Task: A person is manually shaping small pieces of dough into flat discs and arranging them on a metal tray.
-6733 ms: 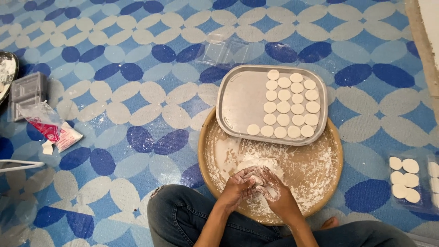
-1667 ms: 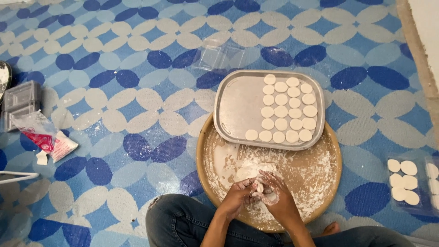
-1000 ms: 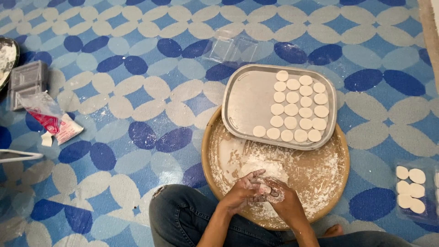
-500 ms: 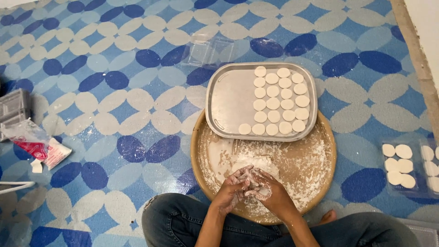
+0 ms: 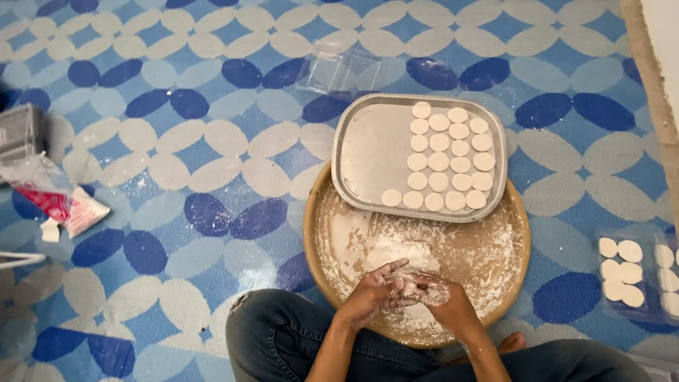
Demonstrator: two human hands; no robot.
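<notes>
— So, where are your hands right now?

— Low in the frame, just right of centre, over the near side of the round wooden tray. My left hand and my right hand are pressed together, both dusted white.

— Holding anything?

— A small lump of dough sits between my palms. My left fingers lie across it and my right hand cups it from the other side, so both hands are closed around it. Only a sliver of it shows.

— And under them?

— A heap of flour on the wooden tray, just above my hands, with more flour smeared across the wood.

— What about the metal tray?

— The rectangular metal tray rests on the far rim of the wooden one, above my hands. Flat white dough discs lie in rows on its right half; its left half is bare.

— Anything else around?

— More white discs in a clear plastic tray at the right edge, an empty clear plastic container at the top centre, and a crumpled plastic bag at the left, all on the blue-and-white patterned floor. My knees in jeans fill the bottom.
</notes>
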